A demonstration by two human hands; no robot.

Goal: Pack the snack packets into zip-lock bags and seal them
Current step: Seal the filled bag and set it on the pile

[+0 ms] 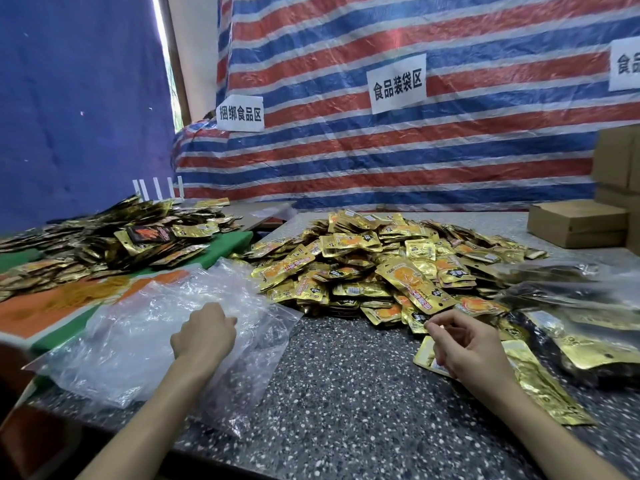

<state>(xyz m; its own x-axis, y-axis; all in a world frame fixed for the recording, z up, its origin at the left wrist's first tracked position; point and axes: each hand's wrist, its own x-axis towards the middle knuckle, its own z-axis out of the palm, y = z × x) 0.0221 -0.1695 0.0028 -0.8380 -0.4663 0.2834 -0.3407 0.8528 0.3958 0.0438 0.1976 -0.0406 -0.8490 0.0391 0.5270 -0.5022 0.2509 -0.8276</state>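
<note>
2 bare forearms extended forward, well apart. Left hand [204, 332] lay knuckles up, fingers curled under, tips hidden. Right hand [464, 344] had curled fingers, thumb and forefinger tips nearly meeting.

Striped tarpaulin [381, 150] bearing paper signs [397, 83] fills the upper frame; cardboard boxes [577, 225] at right; blue sheet [79, 98] upper left.
</note>
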